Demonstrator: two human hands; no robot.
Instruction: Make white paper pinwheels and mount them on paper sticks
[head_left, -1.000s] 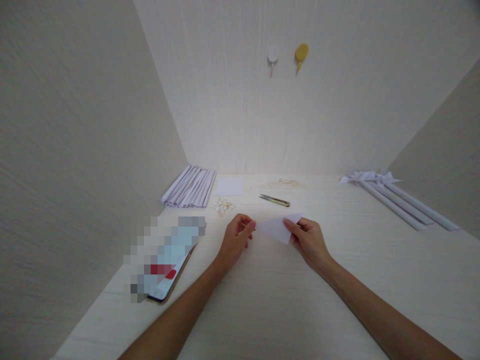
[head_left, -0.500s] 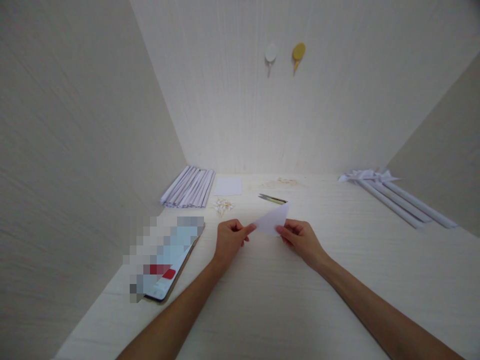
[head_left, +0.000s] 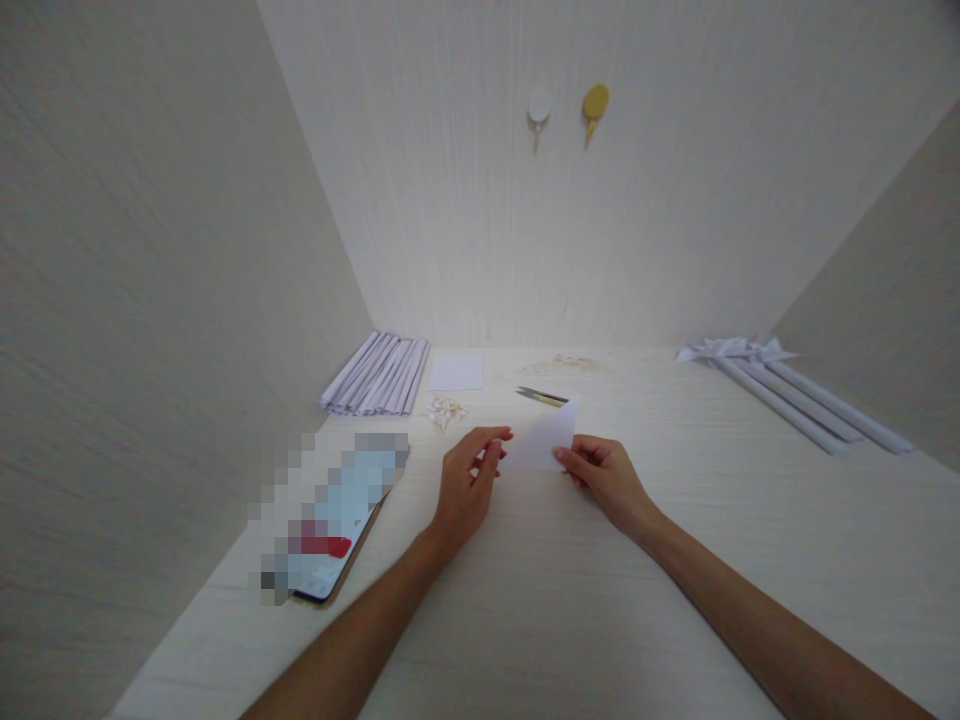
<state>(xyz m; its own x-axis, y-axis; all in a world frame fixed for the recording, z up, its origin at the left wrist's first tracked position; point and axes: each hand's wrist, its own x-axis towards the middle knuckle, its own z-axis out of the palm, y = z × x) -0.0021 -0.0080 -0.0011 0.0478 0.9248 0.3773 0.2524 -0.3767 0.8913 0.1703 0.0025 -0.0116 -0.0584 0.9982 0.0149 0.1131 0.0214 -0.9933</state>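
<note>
Well, rolls are laid far left, likely out of the way. Nearer, the left hand is held half open, its touch unclear. In the middle, by the right hand, paper is pinched, maybe to stay steady. Snips are set just beyond.
</note>
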